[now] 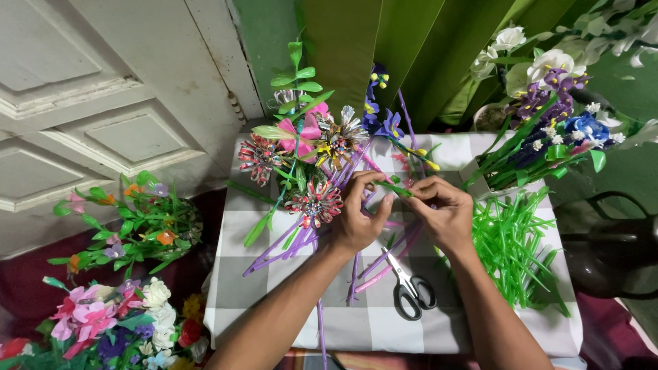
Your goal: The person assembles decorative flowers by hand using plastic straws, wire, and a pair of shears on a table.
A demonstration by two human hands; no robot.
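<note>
The person is working over a low table draped in a grey-and-white checked cloth [356,322], both bare forearms reaching in from the bottom edge; the left hand [358,214] is curling its fingers and thumb around a thin green strip of plastic leaf [393,188], pinching it near its left end; the right hand [444,211] is meeting it from the other side, its thumb and forefinger pressing together on the same strip, so that the two hands are almost touching above the middle of the cloth.

Beneath and behind the hands, a loose bundle of handmade flowers with long purple and pink straw stems [312,161] is lying across the cloth, its striped red, pink and blue heads pointing towards the far left corner; a pair of black-handled scissors [410,288] is resting just below the right hand, blades pointing up towards it; a heap of bright green cut plastic strips [515,248] is spreading out to the right of the right forearm.

A white container of purple, white and blue artificial flowers [548,130] is leaning at the far right corner; two more bunches of mixed paper flowers [130,226] are standing on the floor at the left, beside a white panelled door [103,103]; green curtain folds [411,48] are hanging behind.
</note>
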